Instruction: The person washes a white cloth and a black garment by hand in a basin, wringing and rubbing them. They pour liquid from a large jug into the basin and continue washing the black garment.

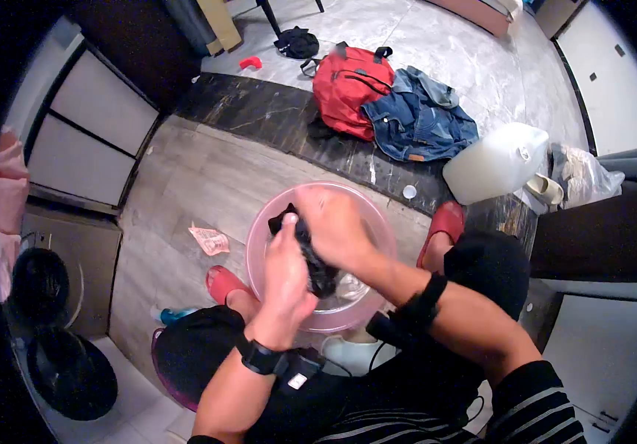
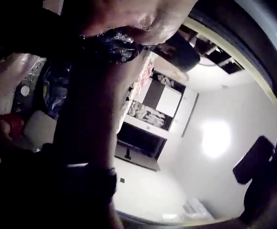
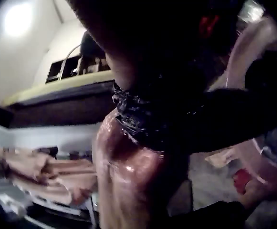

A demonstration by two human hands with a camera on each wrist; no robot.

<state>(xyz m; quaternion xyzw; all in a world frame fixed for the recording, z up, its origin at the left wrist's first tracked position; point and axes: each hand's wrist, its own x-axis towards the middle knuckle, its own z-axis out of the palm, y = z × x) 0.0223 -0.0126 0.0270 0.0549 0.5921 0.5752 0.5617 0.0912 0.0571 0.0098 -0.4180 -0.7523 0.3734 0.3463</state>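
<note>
A wet, bunched black cloth hangs over a pink plastic basin on the floor between the person's feet. The left hand grips the cloth from the near left, its thumb along the top. Close against it, the right hand grips the cloth from the far right; it is slightly blurred. In the right wrist view, the cloth looks glossy and crumpled beside wet fingers. Part of the cloth shows below a hand in the dark left wrist view. Clear water-like shine appears inside the basin.
Past the basin, a red backpack and a denim jacket lie by a dark stone strip. A translucent white jug stands to the right. A pink printed packet lies left of the basin. Red slippers are on the feet.
</note>
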